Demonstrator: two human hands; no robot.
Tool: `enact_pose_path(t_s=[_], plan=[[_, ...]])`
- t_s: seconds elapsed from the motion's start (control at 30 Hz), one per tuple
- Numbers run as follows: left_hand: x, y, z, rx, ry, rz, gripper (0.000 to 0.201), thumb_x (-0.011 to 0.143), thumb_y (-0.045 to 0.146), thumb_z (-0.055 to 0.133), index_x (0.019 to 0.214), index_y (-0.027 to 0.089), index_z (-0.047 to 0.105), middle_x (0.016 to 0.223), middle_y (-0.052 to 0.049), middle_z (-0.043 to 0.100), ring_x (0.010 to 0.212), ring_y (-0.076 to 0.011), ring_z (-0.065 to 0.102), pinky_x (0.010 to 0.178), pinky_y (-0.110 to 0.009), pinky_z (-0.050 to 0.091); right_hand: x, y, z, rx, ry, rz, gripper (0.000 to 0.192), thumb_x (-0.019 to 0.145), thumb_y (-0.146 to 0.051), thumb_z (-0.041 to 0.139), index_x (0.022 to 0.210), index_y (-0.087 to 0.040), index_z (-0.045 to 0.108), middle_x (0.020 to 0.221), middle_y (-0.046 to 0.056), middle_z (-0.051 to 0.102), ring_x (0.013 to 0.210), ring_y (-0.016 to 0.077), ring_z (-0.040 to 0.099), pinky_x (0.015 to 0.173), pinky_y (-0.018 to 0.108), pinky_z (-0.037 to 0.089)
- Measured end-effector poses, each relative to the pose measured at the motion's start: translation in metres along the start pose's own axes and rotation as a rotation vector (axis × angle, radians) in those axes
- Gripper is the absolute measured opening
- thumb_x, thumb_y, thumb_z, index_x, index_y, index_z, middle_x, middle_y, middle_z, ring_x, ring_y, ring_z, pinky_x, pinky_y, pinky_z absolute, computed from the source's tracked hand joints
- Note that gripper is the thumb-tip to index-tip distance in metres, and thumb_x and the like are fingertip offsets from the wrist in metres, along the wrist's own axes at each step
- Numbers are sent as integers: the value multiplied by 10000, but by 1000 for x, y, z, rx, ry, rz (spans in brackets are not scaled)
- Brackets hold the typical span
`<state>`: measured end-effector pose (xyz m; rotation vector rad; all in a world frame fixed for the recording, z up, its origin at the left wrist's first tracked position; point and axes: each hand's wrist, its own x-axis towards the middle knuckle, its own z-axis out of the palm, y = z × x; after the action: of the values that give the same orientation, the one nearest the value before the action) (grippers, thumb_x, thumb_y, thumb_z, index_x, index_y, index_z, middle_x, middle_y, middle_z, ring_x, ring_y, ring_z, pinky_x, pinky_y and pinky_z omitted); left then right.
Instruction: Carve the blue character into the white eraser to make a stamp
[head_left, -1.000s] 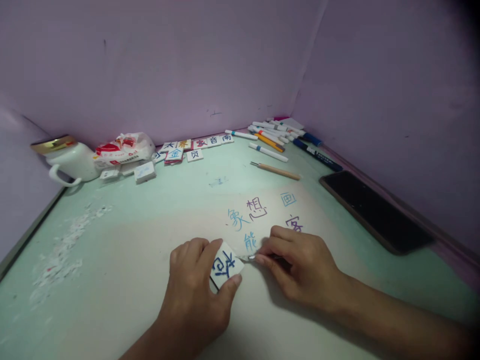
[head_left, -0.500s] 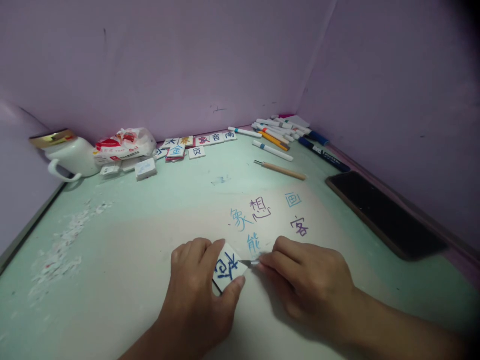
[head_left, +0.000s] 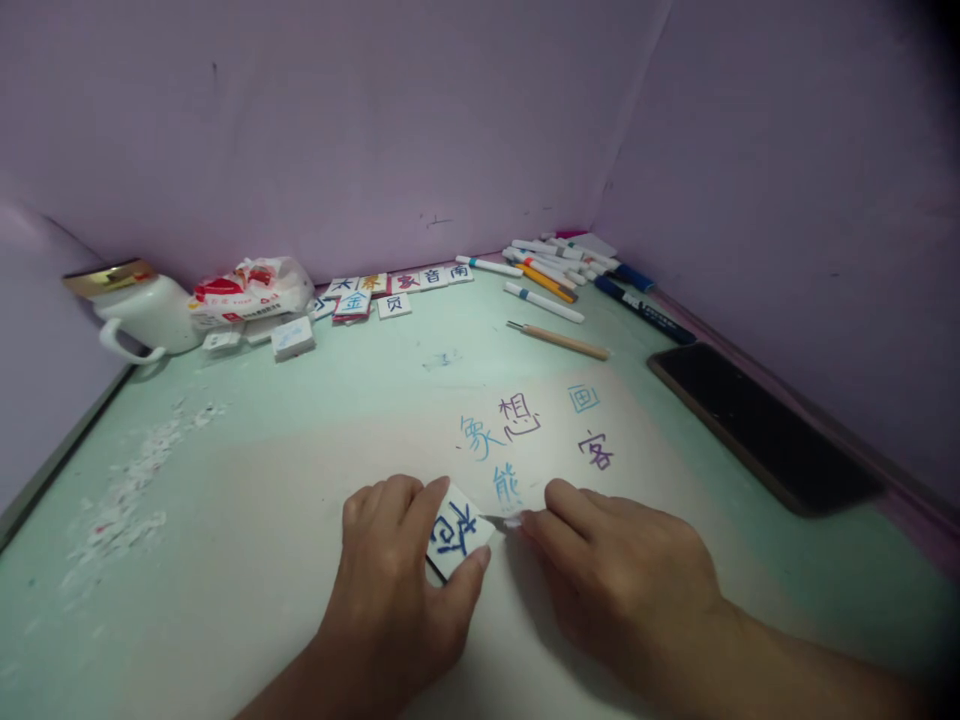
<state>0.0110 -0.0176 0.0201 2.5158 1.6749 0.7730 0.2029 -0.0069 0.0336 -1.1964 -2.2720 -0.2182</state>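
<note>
Left hand [head_left: 390, 590] pins a small white tile [head_left: 457, 530] against the worktop [head_left: 247, 480], thumb and forefinger closed on its edges; the tile sits tilted, a dark blue character drawn on its face. Right hand [head_left: 622, 580] holds a thin metal-tipped tool [head_left: 501, 521] in a tight pinch, fingers curled shut around the shaft, so most of the tool is hidden and only the point shows. The point meets the tile's right corner, touching or just short of it; cannot tell which. Step in hand, by my reading: carving or scraping at the tile's edge, early in the cut, since the drawn character looks whole. The next move would call for a steady left hold so the tile does not slip, and a shallow, controlled push of the point away from the left thumb, which lies close to the blade line. On the worktop just beyond the hands, five handwritten characters [head_left: 517, 435] in blue and purple. Further back: a row of lettered tiles [head_left: 397, 285], a heap of markers [head_left: 555, 262], a wooden-handled tool [head_left: 559, 341], a dark phone [head_left: 757, 425] at the right, a white mug [head_left: 142, 315] and a crumpled packet [head_left: 251, 290] at the left, and white shavings [head_left: 120, 500] scattered near the left edge.
</note>
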Motion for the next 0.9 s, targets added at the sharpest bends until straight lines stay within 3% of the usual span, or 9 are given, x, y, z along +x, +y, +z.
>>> enact_pose_path(t_s=[0.13,0.27,0.37,0.53,0.7,0.9], plan=[[0,-1,0,10,3,3,339,788,250,594,1087,94,554,903,-105,537,830,-256,518,765,-497,427,1,9,2,-2,36,17,317,847,-128,478,559,-193,592,520,-1,505,443,139,372,472,325,179],[0,-2,1,10,8,2,348,788,268,594,1088,98,551,909,-111,538,834,-266,519,757,-516,437,2,18,3,102,99,54,241,871,-188,519,692,-188,680,567,-8,569,460,118,464,467,301,228],[-1,-2,2,3,3,-6,358,791,260,584,1115,114,537,952,-121,536,869,-277,516,756,-515,456,2,20,4,170,69,85,222,865,-176,519,745,-190,705,590,-9,586,474,111,515,465,289,252],[-4,-5,1,-95,-40,21,412,813,199,531,1218,143,474,1130,-144,521,1039,-286,502,848,-481,491,2,21,4,233,36,90,211,862,-181,530,767,-186,718,599,-3,593,481,114,539,456,282,266],[-4,-8,-2,-263,-134,37,573,779,50,402,1335,186,389,1376,-120,416,1279,-254,394,1032,-456,416,3,29,4,288,26,60,150,849,-181,571,797,-177,712,633,3,610,505,108,547,462,257,301],[0,-2,-3,-114,-83,-4,520,773,287,596,1246,121,460,1212,-174,480,1121,-341,458,932,-577,408,3,35,2,285,39,-37,109,834,-149,594,817,-182,697,649,0,627,522,108,551,475,253,311]])
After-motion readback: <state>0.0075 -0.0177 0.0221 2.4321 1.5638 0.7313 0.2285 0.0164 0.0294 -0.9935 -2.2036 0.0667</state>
